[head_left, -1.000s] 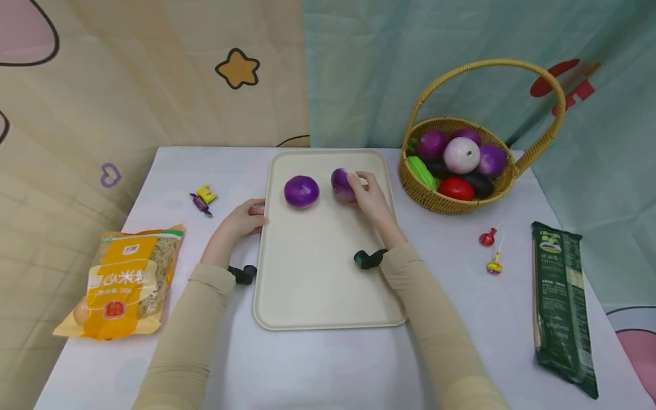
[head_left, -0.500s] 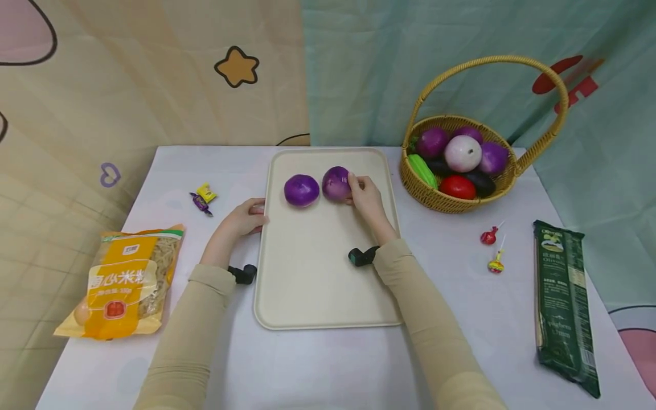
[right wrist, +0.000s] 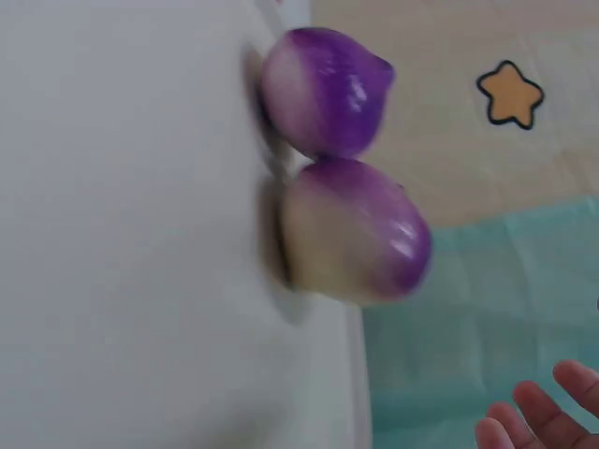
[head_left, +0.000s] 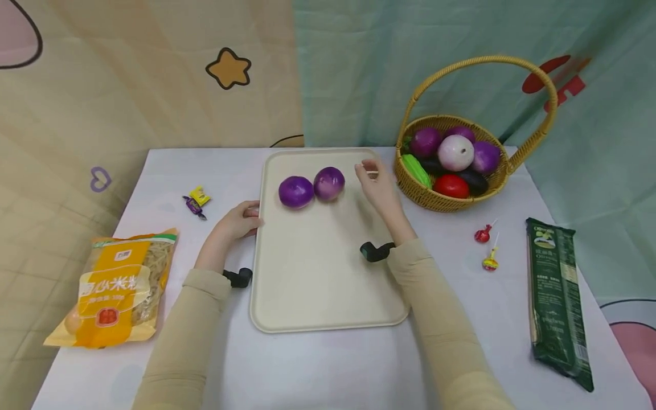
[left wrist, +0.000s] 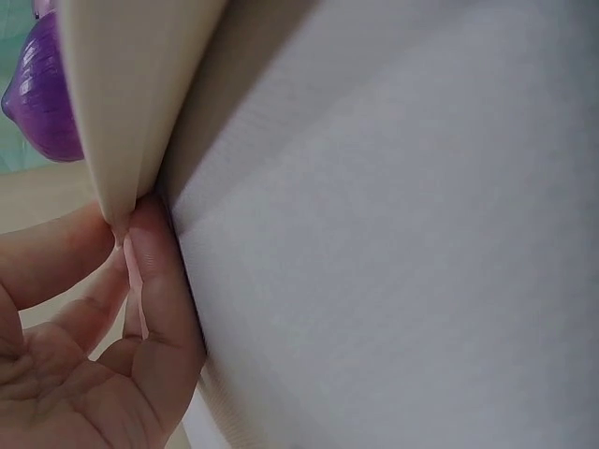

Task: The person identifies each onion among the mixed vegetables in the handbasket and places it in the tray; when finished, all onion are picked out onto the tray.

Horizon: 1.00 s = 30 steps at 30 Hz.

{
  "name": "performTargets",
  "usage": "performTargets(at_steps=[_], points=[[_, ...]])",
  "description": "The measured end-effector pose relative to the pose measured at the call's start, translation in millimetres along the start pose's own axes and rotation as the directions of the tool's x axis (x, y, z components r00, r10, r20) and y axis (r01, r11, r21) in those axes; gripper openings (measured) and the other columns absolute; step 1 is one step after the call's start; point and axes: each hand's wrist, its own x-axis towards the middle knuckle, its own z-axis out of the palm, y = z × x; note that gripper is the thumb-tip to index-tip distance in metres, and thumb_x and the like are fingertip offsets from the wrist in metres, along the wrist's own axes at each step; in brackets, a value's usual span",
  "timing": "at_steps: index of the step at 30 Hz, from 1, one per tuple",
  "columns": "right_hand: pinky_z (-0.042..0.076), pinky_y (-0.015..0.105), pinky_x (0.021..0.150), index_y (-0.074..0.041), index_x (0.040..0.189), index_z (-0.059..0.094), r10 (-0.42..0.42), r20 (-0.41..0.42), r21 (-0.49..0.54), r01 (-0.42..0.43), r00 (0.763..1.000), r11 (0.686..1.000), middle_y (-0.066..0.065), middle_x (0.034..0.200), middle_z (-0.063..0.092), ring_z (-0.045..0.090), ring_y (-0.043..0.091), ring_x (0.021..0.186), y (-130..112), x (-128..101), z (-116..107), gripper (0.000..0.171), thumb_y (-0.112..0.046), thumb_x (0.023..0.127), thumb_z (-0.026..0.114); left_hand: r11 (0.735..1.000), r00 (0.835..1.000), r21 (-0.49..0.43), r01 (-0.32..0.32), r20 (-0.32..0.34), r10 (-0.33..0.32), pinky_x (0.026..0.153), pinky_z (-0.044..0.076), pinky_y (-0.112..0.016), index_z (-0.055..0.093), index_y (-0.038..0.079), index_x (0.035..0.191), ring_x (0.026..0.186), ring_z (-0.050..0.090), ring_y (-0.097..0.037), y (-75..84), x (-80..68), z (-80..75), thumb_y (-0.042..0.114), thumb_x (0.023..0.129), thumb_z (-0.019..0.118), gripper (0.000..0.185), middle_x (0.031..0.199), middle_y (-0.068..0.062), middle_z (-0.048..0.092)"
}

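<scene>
Two purple onions, the left onion [head_left: 296, 192] and the right onion [head_left: 329, 183], sit side by side on the far part of a cream tray [head_left: 318, 273]. The right wrist view shows their pale lower halves, and the nearer onion [right wrist: 351, 232] overlaps the other there. My left hand [head_left: 237, 223] pinches the tray's left edge, with the thumb above and a finger beneath the rim in the left wrist view. Over the tray's far right side, my right hand [head_left: 380, 193] holds nothing, its fingers loosely bent and apart from the onions.
A wicker basket [head_left: 427, 196] of vegetables with a tall handle stands at the back right. Two lollipops [head_left: 490, 262] and a green spaghetti pack [head_left: 558, 302] lie to the right. Wrapped candies [head_left: 197, 202] and a yellow noodle bag [head_left: 115, 290] are on the left.
My right hand has slid the right onion leftward to the other one and let it go, then drawn back to the right. My left hand has stayed on the tray's edge.
</scene>
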Motion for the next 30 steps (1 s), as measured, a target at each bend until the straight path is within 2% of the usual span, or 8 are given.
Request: performTargets(at_steps=[3, 6, 10, 14, 17, 23, 27, 30], points=[[0.050, 0.039, 0.101, -0.002, 0.125, 0.060, -0.076, -0.112, -0.006, 0.075, 0.991, 0.997, 0.016, 0.124, 0.063, 0.060, 0.029, 0.112, -3.7, 3.5, -34.5, 0.042, -0.033, 0.096, 0.061, 1.000, 1.000, -0.005, -0.006, 0.001, 0.006, 0.108, 0.048, -0.038, 0.023, 0.010, 0.157, 0.120, 0.049, -0.027, -0.4, 0.0, 0.8, 0.011, 0.100, 0.051, 0.063, 0.144, -0.023, 0.040], [0.049, 0.039, 0.102, -0.001, 0.123, 0.060, -0.096, -0.197, -0.028, 0.093, 0.976, 0.995, 0.016, 0.124, 0.062, 0.059, 0.028, 0.113, -0.5, 9.0, -70.3, 0.042, -0.033, 0.095, 0.064, 1.000, 1.000, -0.014, -0.013, 0.004, 0.013, 0.110, 0.047, -0.039, 0.022, 0.009, 0.157, 0.122, 0.049, -0.028, -0.7, 0.1, 0.3, 0.010, 0.100, 0.051, 0.063, 0.144, -0.023, 0.040], [0.045, 0.039, 0.106, -0.005, 0.129, 0.057, -0.049, -0.258, -0.129, 0.016, 0.965, 0.992, 0.015, 0.131, 0.055, 0.050, 0.027, 0.122, 15.2, 17.2, -110.4, 0.052, -0.042, 0.093, 0.063, 1.000, 1.000, -0.008, -0.015, 0.009, 0.015, 0.111, 0.046, -0.041, 0.021, 0.008, 0.157, 0.123, 0.049, -0.029, -1.0, -1.5, -1.1, 0.009, 0.101, 0.051, 0.064, 0.145, -0.024, 0.039], [0.036, 0.040, 0.116, -0.009, 0.142, 0.046, 0.031, -0.269, -0.205, -0.088, 0.963, 0.975, 0.014, 0.145, 0.042, 0.039, 0.026, 0.134, 35.7, 24.8, -137.3, 0.065, -0.047, 0.091, 0.063, 1.000, 1.000, -0.009, -0.017, 0.014, 0.017, 0.110, 0.046, -0.041, 0.021, 0.007, 0.157, 0.122, 0.049, -0.029, -1.5, -1.6, -1.2, 0.009, 0.100, 0.050, 0.064, 0.144, -0.024, 0.039], [0.030, 0.045, 0.121, -0.010, 0.150, 0.034, 0.071, -0.235, -0.232, -0.126, 0.970, 0.964, 0.014, 0.153, 0.031, 0.031, 0.028, 0.140, 50.5, 29.9, -145.8, 0.077, -0.045, 0.090, 0.065, 1.000, 1.000, -0.013, -0.022, 0.016, 0.022, 0.110, 0.046, -0.040, 0.021, 0.005, 0.157, 0.120, 0.050, -0.028, -1.9, -1.7, -1.5, 0.008, 0.100, 0.050, 0.063, 0.143, -0.025, 0.039], [0.024, 0.056, 0.122, -0.011, 0.157, 0.019, 0.054, -0.183, -0.301, -0.109, 0.982, 0.948, 0.018, 0.159, 0.020, 0.020, 0.036, 0.145, 70.2, 35.0, -143.7, 0.092, -0.048, 0.089, 0.067, 1.000, 1.000, -0.022, -0.012, 0.013, 0.012, 0.110, 0.046, -0.040, 0.020, 0.006, 0.157, 0.124, 0.049, -0.031, -0.7, -3.2, -2.0, 0.009, 0.101, 0.050, 0.064, 0.145, -0.025, 0.038], [0.016, 0.059, 0.121, -0.008, 0.158, 0.016, 0.006, -0.165, -0.354, -0.065, 0.986, 0.933, 0.022, 0.159, 0.022, 0.017, 0.042, 0.143, 77.3, 36.0, -139.6, 0.095, -0.047, 0.089, 0.068, 0.999, 1.000, -0.029, -0.016, 0.012, 0.016, 0.110, 0.046, -0.041, 0.021, 0.005, 0.157, 0.124, 0.049, -0.031, -0.4, -2.8, -0.8, 0.008, 0.101, 0.050, 0.064, 0.145, -0.026, 0.038], [0.019, 0.060, 0.119, -0.008, 0.158, 0.018, -0.001, -0.176, -0.360, -0.064, 0.984, 0.931, 0.024, 0.157, 0.026, 0.021, 0.044, 0.141, 79.7, 36.5, -137.4, 0.095, -0.047, 0.088, 0.070, 0.999, 1.000, -0.028, -0.017, 0.010, 0.017, 0.110, 0.046, -0.041, 0.021, 0.005, 0.157, 0.122, 0.050, -0.030, -0.5, -2.5, -0.3, 0.008, 0.100, 0.050, 0.063, 0.144, -0.026, 0.038]])
